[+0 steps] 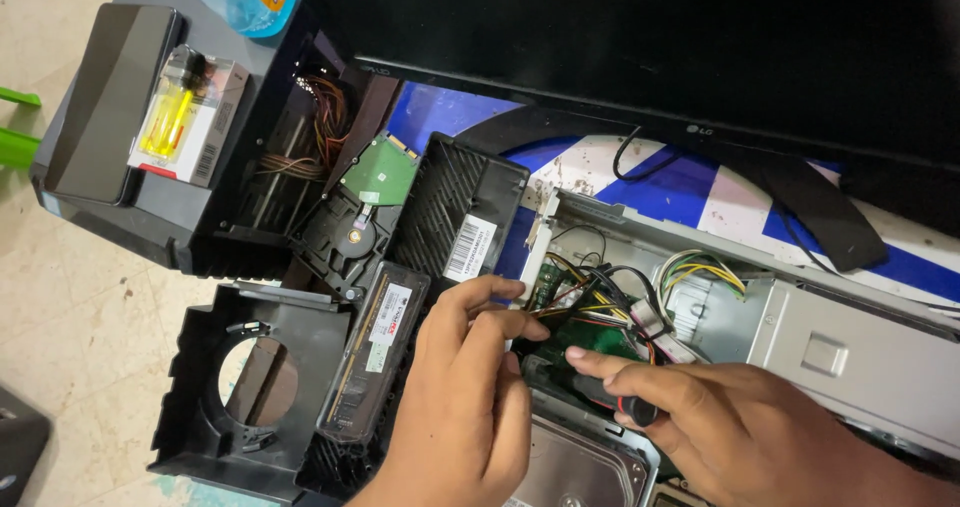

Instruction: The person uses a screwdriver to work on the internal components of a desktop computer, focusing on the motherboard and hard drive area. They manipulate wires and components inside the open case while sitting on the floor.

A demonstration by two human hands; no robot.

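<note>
A black-handled screwdriver with a red band near its butt (612, 399) is gripped in the right hand (730, 432), the fingers closed round the handle. Its long axis is seen to run from lower right to upper left, the shaft end being directed toward the left hand (478, 382) and into the open grey metal computer case (850, 352). The tip is hidden behind the left hand, so the point of contact cannot be told. The left hand is held just beside the screwdriver, its fingers (490, 289) curled narrow and pinched at the edge of the bundle of yellow, red and black wires (590, 302) over a green circuit board (600, 342); whether a wire is actually held cannot be told. Of the two hands, the left is nearer the bundle.

Below the hands a silver hard drive with a smooth metal lid (580, 462) is seen. To the left, a black memory module with a white label (375, 362) lies on a ribbed black plastic fan shroud with a round opening (250, 387). Farther up, a second bare drive with a green board (375, 182) rests beside a black perforated plastic panel (460, 217). A yellow translucent lighter (172, 117) lies on a small white box (195, 122), next to a dark flat phone (110, 102).
</note>
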